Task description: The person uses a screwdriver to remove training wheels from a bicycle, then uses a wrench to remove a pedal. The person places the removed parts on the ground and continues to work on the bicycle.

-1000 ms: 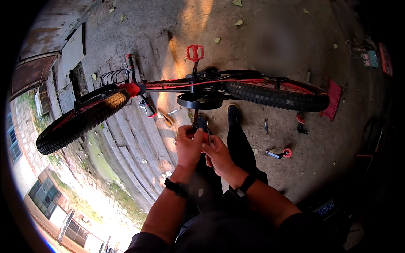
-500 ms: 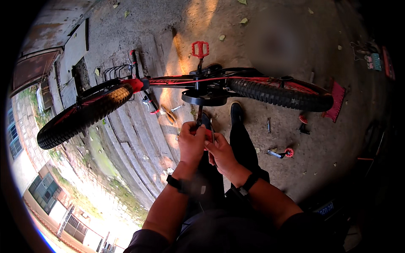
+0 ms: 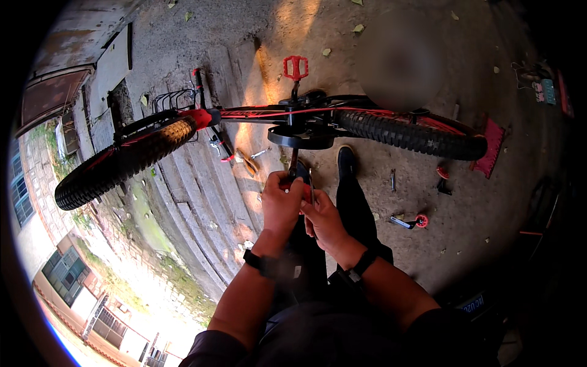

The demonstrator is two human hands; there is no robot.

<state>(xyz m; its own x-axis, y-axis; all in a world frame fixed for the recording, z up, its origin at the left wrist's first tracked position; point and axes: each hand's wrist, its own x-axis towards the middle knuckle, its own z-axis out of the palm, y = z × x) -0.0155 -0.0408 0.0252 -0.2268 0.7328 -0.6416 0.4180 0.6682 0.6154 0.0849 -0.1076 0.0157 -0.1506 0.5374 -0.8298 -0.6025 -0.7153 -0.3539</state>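
Observation:
An upside-down black and red bicycle lies across my view, its near crank arm (image 3: 294, 160) pointing toward me. At the end of that arm, my left hand (image 3: 280, 211) is closed around a red pedal (image 3: 306, 193), covering most of it. My right hand (image 3: 327, 225) is pinched on a slim metal wrench (image 3: 312, 181) beside the pedal; the fingers hide much of the tool. Beyond the frame, the other red pedal (image 3: 296, 67) sticks out from its crank. A black round chain guard (image 3: 301, 138) lies just past my hands.
The knobbly front wheel (image 3: 128, 165) reaches left and the rear wheel (image 3: 416, 134) right. Pliers (image 3: 247, 163) and a small wrench (image 3: 260, 151) lie left of my feet. On the right are a metal tool (image 3: 392, 180), a red-ended part (image 3: 420, 221) and a red mat (image 3: 491, 147).
The view has shifted slightly, so the bicycle and ground sit a little further right. Both hands keep their hold at the pedal, with hardly any change of pose.

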